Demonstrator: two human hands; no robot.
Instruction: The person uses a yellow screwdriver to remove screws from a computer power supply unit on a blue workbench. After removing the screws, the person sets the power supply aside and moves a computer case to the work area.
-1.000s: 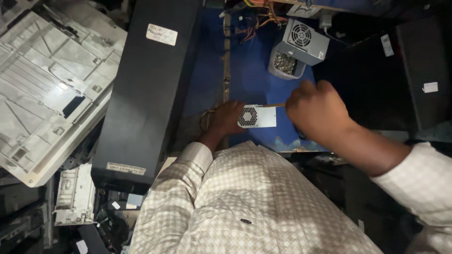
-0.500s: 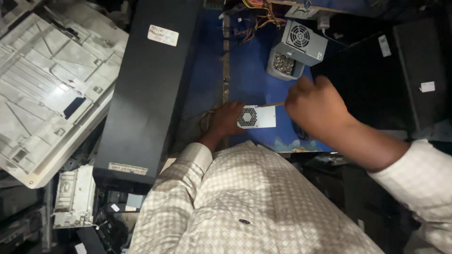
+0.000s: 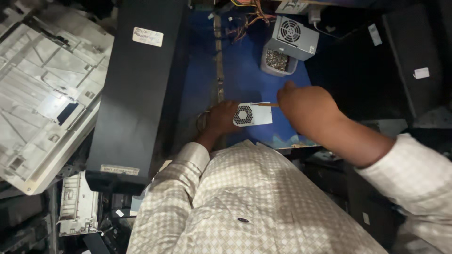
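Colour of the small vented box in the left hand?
Silver-grey small vented box, dark round grille; head view.

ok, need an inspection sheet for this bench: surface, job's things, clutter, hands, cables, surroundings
Surface: blue bench top, worn at the near edge.
Job's things: small silver box with a round vent, lying on the blue top; thin stick-like tool over it.
Clutter: grey container of small metal bits; silver power supply with fan grille behind it.
Hands: left hand touches the box's left end; right hand holds the tool.
Cables: coloured wire bundle at the far edge.
Surroundings: black computer case to the left; grey plastic panel beyond it; dark cases to the right.
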